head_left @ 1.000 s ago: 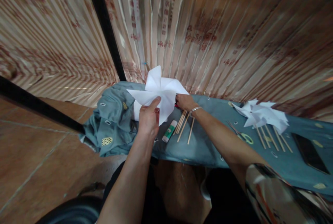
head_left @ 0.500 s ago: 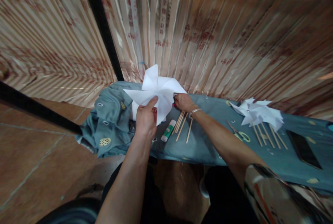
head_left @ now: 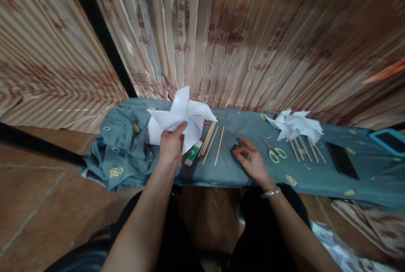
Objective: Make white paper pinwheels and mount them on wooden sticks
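The white paper pinwheel (head_left: 182, 118) is held up off the table, over the left part of the teal cloth (head_left: 253, 177), its folded blades fanned out and its face turned toward the striped curtain behind; the left hand (head_left: 171, 147) grasps it from below, thumb pressed on the near side close to the centre, fingers hidden behind the paper. A second sheet of white paper shows just behind and left of the pinwheel, though whether the hand also holds it cannot be told. The right hand (head_left: 251, 160) is down on the cloth, well apart from the pinwheel, palm down with fingers loosely spread and curled; it grips nothing that can be seen, its fingertips touching or nearly touching a small dark thing (head_left: 234, 149) too small to name.

Just below the pinwheel's right edge lies a glue stick (head_left: 193, 154) with a green label, tilted; beside it a few thin wooden sticks (head_left: 212, 139) lie loose on the cloth, between the two hands. Right of the right hand lie scissors with yellow-green handles (head_left: 274, 150); beyond them a finished white pinwheel (head_left: 294, 124) rests on the cloth over several more wooden sticks (head_left: 308, 149); farther right lies a dark phone (head_left: 342, 160), and at the far right edge a teal-rimmed tray or device (head_left: 387, 140), only partly in view. The cloth is bunched in folds at its left end (head_left: 123, 149).
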Motion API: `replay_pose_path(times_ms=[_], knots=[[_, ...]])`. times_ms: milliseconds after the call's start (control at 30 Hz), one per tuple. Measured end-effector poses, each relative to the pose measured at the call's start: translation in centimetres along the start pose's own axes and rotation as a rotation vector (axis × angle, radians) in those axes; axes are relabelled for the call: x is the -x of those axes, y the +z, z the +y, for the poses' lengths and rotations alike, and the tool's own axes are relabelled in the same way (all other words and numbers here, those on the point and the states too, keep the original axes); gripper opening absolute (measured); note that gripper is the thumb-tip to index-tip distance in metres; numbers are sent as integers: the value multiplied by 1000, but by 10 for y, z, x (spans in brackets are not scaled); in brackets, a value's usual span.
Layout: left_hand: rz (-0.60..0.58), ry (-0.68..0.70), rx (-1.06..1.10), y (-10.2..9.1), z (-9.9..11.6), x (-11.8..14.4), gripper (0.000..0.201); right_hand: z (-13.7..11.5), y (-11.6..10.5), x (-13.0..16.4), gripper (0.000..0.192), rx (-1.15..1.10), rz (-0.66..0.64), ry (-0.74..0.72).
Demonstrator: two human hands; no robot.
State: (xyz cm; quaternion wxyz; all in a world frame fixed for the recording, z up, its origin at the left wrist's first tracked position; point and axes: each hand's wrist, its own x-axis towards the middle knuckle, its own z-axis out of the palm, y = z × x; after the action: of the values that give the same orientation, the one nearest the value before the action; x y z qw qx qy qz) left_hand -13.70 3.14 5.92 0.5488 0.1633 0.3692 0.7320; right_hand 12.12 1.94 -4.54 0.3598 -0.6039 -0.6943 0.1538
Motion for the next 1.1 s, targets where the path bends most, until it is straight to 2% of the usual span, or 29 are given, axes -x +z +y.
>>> replay_pose_path(times_ms=[100,200,367,533,700,833,1000,1100], knots=[[-27,-24,-60,7,-14,3,26,14,-18,23,17,111,-29,-74],[-53,-14,-96,14,-28,6,24,19,-23,27,17,146,-64,-122],[-95,-20,-118,25,-44,8,26,22,-29,30,19,137,-16,-8],[-154,-43,-154,38,-59,11,25,11,-38,35,28,121,12,77],[-168,-84,-180,49,-76,15,23,1,-36,30,28,210,-68,75],[-225,-133,-156,53,-87,19,25,-2,-30,26,25,300,-147,31],[-261,-226,-145,57,-87,22,29,-6,-24,24,25,368,-206,-49],[-280,-260,-147,57,-84,23,32,-5,-22,25,24,287,-173,-47]])
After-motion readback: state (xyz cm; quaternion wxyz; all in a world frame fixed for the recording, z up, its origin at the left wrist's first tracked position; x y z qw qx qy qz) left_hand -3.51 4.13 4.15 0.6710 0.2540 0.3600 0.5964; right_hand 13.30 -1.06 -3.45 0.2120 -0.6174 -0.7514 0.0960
